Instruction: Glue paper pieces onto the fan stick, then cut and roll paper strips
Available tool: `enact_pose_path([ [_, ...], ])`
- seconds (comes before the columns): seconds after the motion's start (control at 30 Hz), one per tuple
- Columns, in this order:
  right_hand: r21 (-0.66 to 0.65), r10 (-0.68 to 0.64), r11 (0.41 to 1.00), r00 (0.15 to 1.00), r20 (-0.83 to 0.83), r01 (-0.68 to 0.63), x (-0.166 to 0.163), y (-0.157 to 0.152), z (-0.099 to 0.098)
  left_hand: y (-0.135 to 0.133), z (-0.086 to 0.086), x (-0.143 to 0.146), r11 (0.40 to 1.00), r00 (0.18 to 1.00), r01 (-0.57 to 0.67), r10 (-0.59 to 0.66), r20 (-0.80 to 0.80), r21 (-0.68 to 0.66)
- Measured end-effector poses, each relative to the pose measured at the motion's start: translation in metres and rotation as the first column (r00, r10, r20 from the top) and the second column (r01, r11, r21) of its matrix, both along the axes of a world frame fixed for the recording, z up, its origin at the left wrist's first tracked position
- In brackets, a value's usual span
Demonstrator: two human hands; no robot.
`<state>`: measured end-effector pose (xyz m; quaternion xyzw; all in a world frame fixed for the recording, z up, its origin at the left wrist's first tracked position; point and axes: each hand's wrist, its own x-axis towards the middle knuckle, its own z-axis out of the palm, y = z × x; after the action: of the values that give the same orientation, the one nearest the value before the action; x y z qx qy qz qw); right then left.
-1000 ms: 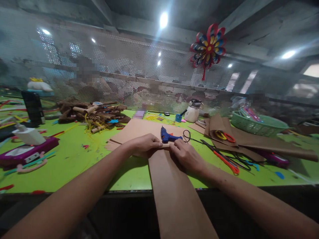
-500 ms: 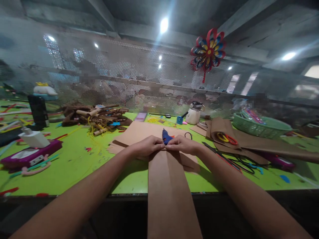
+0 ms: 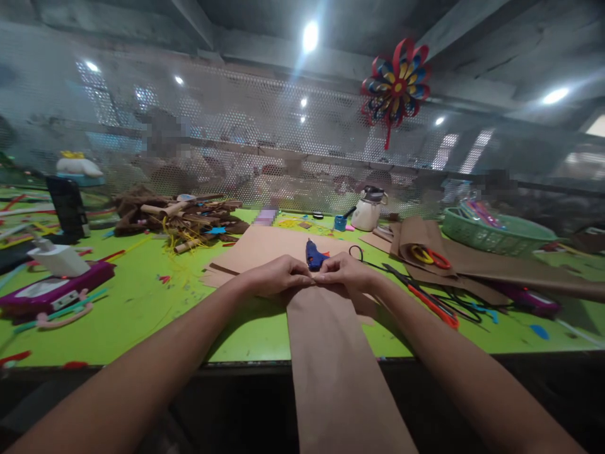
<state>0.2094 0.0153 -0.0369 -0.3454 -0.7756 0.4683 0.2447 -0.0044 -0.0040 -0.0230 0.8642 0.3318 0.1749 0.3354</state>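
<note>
A long strip of brown kraft paper runs from the table over its front edge toward me. My left hand pinches its far end from the left, fingertips pressed on the edge. Close beside it, my right hand grips the same end, thumb and fingers together. Just beyond the fingertips lies a blue glue gun with an orange trigger, resting on flat brown paper sheets. Part of the gun is hidden behind my right hand.
Right of my arm lie orange-handled scissors, brown paper rolls and a green basket. A white jug stands behind. At left are a purple power strip, a phone and a heap of brown scraps.
The strip's near end has swung to the right. Both hands keep their pinch on the far end, with only slight finger movement. The view has shifted a little.
</note>
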Motion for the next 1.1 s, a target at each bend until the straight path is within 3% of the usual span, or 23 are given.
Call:
enact_pose_path([
  [0.27,-0.082,-0.067,0.995,0.997,-0.042,0.063,0.002,0.006,-0.003,-0.001,0.002,0.002,0.997,0.999,-0.01,0.014,-0.044,0.08],
  [0.5,-0.164,0.022,0.986,0.999,-0.049,-0.03,0.013,0.014,-0.003,0.002,0.002,-0.003,0.995,0.996,0.006,0.003,-0.086,0.098],
  [0.77,-0.164,-0.109,0.982,0.99,-0.088,0.093,0.011,0.01,0.0,-0.002,0.002,0.001,0.998,0.999,-0.033,0.035,-0.032,0.06],
  [0.97,-0.144,-0.109,0.985,0.992,-0.056,0.1,0.018,0.012,0.0,-0.006,0.005,-0.005,0.992,0.992,-0.099,0.092,-0.089,-0.076],
  [1.1,-0.187,-0.044,0.982,0.996,-0.083,0.027,0.026,0.015,0.003,-0.009,0.007,-0.006,0.987,0.993,-0.106,0.099,-0.064,-0.123],
])
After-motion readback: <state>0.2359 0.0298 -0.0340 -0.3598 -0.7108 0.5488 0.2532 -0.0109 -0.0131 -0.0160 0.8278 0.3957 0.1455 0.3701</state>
